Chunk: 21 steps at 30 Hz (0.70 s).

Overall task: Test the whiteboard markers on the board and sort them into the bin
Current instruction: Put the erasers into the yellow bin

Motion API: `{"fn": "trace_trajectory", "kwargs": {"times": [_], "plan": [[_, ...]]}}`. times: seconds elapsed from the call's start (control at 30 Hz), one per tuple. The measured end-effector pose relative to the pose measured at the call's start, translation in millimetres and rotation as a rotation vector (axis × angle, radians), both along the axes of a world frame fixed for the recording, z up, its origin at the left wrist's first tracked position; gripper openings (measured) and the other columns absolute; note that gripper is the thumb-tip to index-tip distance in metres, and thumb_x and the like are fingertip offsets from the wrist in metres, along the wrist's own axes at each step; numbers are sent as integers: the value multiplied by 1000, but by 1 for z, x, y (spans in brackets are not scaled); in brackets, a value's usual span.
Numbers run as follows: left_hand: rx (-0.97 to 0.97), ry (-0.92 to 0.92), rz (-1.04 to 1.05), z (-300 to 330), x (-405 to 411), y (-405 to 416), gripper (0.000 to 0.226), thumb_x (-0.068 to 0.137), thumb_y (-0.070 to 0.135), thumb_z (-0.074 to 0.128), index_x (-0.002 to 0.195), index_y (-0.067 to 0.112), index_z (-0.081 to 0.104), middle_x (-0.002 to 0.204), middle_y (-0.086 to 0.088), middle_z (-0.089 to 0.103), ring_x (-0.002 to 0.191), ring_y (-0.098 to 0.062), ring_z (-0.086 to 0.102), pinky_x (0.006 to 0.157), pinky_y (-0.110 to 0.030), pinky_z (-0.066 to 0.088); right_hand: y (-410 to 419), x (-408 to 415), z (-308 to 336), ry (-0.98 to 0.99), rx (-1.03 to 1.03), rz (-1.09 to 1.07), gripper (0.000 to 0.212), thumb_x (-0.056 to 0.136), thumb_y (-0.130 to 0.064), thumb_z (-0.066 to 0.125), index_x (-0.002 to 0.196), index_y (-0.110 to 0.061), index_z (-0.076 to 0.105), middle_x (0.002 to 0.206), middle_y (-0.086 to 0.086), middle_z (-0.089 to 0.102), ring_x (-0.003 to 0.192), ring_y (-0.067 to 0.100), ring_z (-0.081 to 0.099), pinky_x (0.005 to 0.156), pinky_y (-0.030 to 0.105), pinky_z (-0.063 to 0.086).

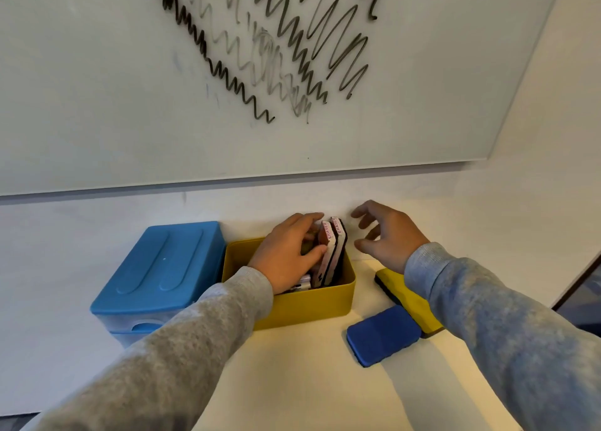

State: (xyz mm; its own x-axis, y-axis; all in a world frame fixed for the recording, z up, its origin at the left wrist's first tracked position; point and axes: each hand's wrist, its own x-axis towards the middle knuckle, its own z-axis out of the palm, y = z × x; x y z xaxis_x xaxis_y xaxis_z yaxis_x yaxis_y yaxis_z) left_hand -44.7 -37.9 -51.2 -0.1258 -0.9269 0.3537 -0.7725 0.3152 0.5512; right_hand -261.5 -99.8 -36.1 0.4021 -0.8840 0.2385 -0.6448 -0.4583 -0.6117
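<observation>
Grey sleeves (pixel 201 343) reach forward from below. Left hand (pixel 286 252) curls its fingers (pixel 309 222) round upright white erasers (pixel 328 252) inside the yellow rectangular plastic bin (pixel 309 304). Right hand (pixel 387 232) hovers just beside, fingers spread, holding nothing. Any markers are hidden. Black scribbles (pixel 292 50) cross the whiteboard (pixel 97 89) above.

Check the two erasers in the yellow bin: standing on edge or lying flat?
Standing on edge. Both white-backed erasers stand side by side in the yellow plastic bin, their printed edges above its rim.

The table (pixel 309 382) bears a blue box (pixel 162 268), yellow bin (pixel 309 304) and two erasers (pixel 383 333).
</observation>
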Motion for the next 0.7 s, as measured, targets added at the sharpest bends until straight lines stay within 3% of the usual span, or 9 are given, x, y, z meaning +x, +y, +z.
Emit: {"fn": "trace_trajectory", "kwargs": {"times": [0.17, 0.3, 0.4, 0.57, 0.7], "plan": [[-123, -109, 0, 15, -11, 9, 52, 93, 35, 64, 141, 31, 46, 127, 13, 52, 115, -5, 53, 100, -34, 50, -3, -32, -13, 252, 87, -123, 30, 84, -28, 75, 111, -21, 63, 107, 3, 62, 86, 18, 57, 75, 26, 41], [-230, -250, -79, 25, -34, 20, 41, 95, 34, 58, 135, 28, 50, 124, 10, 51, 115, -9, 47, 97, -29, 47, 4, -39, -28, 484, 219, -183, 50, 84, -48, 70, 125, -25, 56, 116, -1, 51, 97, 20, 52, 82, 31, 46], [-235, -361, -203, 26, -60, 30, 33, 98, 34, 53, 130, 25, 53, 121, 8, 50, 106, -12, 52, 85, -29, 51, 10, -37, -35, 615, 295, -195, 62, 81, -58, 65, 134, -30, 48, 112, -2, 41, 106, 27, 55, 87, 38, 50], [-71, -530, -335, 4, -99, 45, 26, 99, 33, 51, 117, 14, 56, 111, -4, 52, 89, -18, 52, 73, -35, 50, 14, -42, -38, 650, 315, -203, 61, 83, -49, 64, 138, -29, 45, 123, 5, 47, 113, 31, 56, 91, 42, 52], [174, -624, -255, -22, -114, 51, 51, 93, 53, 56, 130, 20, 47, 122, -4, 52, 103, -24, 54, 83, -39, 53, 14, -48, -43, 546, 386, -231, 66, 89, -48, 57, 148, -27, 36, 135, 8, 50, 119, 30, 56, 96, 39, 50]]}}
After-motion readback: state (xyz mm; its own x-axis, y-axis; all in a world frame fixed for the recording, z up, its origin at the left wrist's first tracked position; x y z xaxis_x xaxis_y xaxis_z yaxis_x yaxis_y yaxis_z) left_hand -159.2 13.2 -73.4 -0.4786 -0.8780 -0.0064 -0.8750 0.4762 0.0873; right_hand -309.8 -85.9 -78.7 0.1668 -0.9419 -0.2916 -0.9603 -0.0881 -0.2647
